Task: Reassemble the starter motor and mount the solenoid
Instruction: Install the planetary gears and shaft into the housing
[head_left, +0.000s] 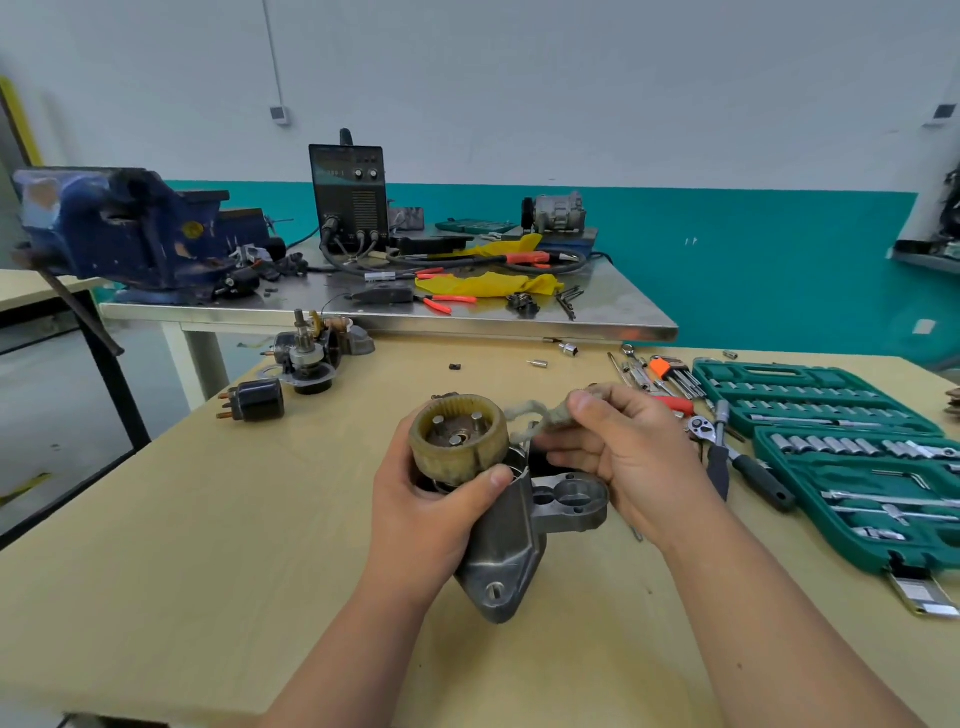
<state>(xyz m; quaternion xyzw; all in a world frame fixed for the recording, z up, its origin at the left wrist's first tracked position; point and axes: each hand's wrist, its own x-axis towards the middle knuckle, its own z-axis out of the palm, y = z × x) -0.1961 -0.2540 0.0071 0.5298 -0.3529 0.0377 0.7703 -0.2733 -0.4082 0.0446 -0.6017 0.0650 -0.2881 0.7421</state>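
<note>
My left hand (431, 514) grips a yellowish ring gear (460, 441) with three pins inside, seated on top of the grey cast starter housing (506, 551) that rests on the wooden table. My right hand (623, 457) pinches a pale shift fork (540, 418) just right of the gear. The black solenoid (254, 400) with copper terminals lies at the table's far left. Behind it sit the armature and brush parts (311, 358).
Open green socket set case (852, 452) at right, with a ratchet (727, 447), hex keys (670, 374) and loose sockets beside it. Behind the wooden table (208, 571) stands a steel bench (623, 322) with a blue vise (124, 234), welder (350, 197), cables, pliers.
</note>
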